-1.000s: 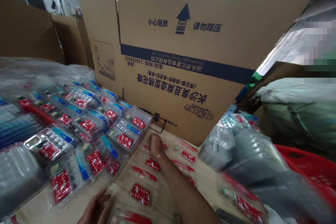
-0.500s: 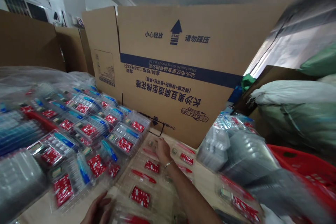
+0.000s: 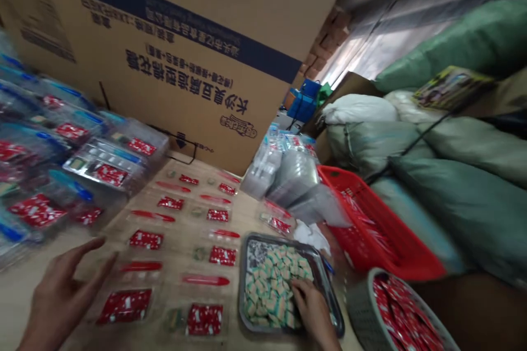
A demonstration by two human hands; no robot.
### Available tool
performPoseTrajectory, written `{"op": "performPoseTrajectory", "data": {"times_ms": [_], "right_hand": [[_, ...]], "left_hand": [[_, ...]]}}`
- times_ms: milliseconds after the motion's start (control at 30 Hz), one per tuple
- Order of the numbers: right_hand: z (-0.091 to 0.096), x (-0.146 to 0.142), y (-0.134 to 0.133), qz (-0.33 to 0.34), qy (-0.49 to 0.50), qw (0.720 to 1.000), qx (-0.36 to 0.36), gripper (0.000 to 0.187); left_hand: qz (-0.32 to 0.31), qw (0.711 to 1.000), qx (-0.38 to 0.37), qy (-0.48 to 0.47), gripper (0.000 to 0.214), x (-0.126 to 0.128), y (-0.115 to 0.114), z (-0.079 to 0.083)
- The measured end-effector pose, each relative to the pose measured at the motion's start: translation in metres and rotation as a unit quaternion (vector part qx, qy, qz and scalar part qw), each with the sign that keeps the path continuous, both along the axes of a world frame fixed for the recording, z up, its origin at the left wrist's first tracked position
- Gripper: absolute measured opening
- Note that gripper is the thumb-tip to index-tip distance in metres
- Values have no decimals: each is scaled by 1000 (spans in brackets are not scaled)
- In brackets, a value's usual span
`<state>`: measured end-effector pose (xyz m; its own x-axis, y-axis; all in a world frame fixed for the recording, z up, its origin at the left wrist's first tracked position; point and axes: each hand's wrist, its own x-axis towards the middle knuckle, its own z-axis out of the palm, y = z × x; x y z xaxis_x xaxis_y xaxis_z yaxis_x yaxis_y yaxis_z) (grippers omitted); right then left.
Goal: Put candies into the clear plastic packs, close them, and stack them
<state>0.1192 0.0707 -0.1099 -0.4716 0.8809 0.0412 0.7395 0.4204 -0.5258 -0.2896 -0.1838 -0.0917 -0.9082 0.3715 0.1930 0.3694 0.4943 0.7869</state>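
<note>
The right hand [image 3: 313, 307] dips into many pale green pieces [image 3: 267, 290] in one black tray [image 3: 329, 290], whether gripping any I cannot tell; the left hand [image 3: 61, 290], spread and holding nothing, is beside eight clear packs [image 3: 191, 293], two columns of four, each with one red sachet [image 3: 205, 319]. Farther right are one grey basket [image 3: 360, 307] of red packets [image 3: 401, 312] and one red basket [image 3: 407, 266], contents blurred.

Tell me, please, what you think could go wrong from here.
The right hand is at the small pale pieces heaped in the dark tray; some could spill over its rim. The left hand, open, is close beside the clear trays with their red packets; a brush might shift them.
</note>
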Motion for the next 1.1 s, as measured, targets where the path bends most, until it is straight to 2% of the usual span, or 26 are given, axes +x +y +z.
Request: {"op": "performPoseTrajectory", "data": {"times_ms": [33,100,167,200,267,333,433,533,700,900,1100], "right_hand": [[0,1,-5,-1,9,1000,4,27],[4,-8,-8,-11,29,999,20,27],[10,-27,-4,-3,54,998,30,27],[12,-38,1,8,64,997,34,28],[14,-58,10,29,64,996,46,28],[13,-73,18,44,47,996,58,25],[9,-80,27,59,44,995,62,17],[8,-71,31,55,74,994,61,16],[4,-50,35,-7,133,991,31,18],[-6,-57,33,-19,132,991,6,19],[-7,-56,26,-31,139,990,-14,16]], "left_hand": [[-64,997,23,33,63,12,16,3],[-226,970,56,70,44,47,57,11],[-393,916,-7,84,28,94,103,17],[-452,886,-56,92,25,119,124,19],[-497,851,-128,116,21,163,161,20],[-503,835,-180,132,23,195,187,17],[-478,840,-214,142,25,215,208,11],[-449,850,-234,144,26,220,217,6],[-434,854,-257,128,23,226,225,1],[-440,851,-269,100,21,228,234,0],[-460,857,-223,70,18,226,232,-4]]}}
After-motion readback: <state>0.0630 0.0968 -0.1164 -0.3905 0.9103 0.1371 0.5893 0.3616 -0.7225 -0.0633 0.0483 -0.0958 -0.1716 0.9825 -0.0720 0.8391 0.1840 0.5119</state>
